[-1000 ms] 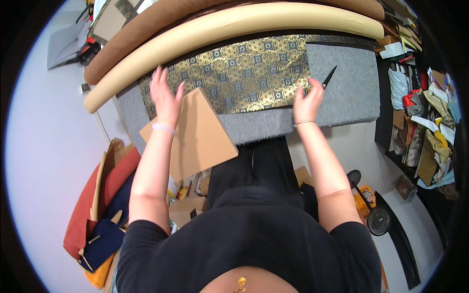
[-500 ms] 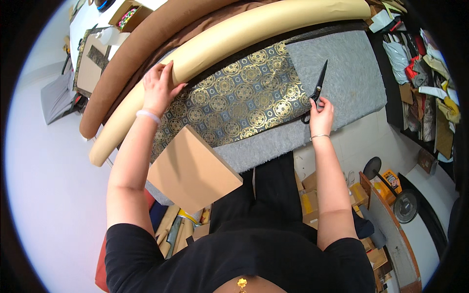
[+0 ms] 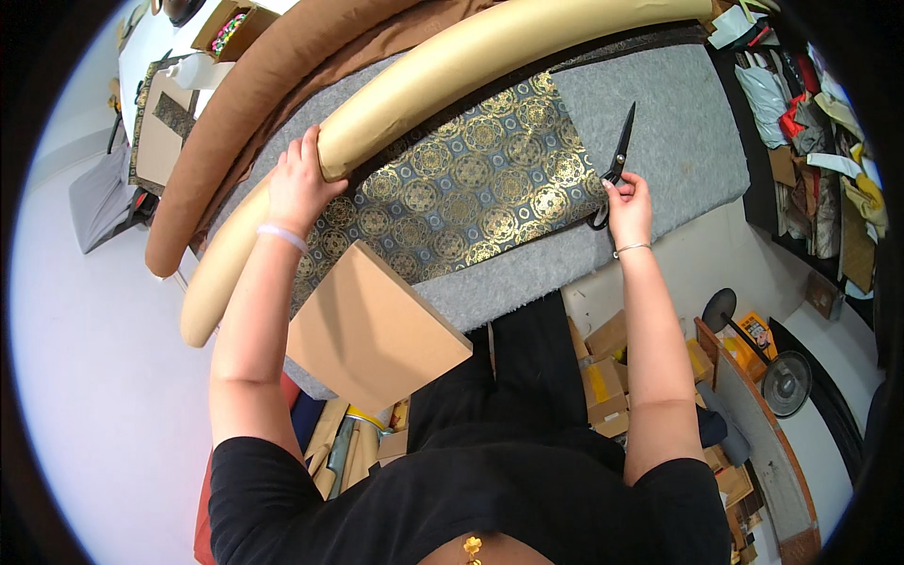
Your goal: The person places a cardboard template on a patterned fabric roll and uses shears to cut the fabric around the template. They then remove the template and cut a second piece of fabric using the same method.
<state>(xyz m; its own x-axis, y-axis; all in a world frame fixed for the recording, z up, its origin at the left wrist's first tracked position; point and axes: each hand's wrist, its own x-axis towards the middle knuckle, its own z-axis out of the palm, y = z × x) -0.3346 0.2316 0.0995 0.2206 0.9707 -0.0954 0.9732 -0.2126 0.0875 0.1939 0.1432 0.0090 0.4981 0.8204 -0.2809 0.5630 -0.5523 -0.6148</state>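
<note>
My left hand (image 3: 301, 184) is wrapped over a long cream roll (image 3: 424, 85), its thumb stretched toward the patterned cloth. In my right hand (image 3: 631, 209) is a pair of black scissors (image 3: 621, 149), pinched near the handles with the blades pointing away from me. Beneath the scissors and that hand lies grey felt-like material (image 3: 650, 104). Dark blue-grey cloth with gold round medallions (image 3: 461, 179) is spread on the felt, its right edge close to the scissors. A flat tan board-like block (image 3: 377, 325) rests over the cloth's near left part.
Behind the cream roll lies a brown roll (image 3: 245, 113) on brown cloth. At far left, a white table (image 3: 141, 47) holds a small box of colourful bits (image 3: 231, 30) and a white bottle (image 3: 188, 71). Crammed shelves (image 3: 810, 160) stand right; cardboard boxes (image 3: 603, 386) sit below.
The cream roll's left part has shifted nearer me under my left hand, and grey material now shows between it and the brown roll. My right hand and the scissors have moved slightly right.
</note>
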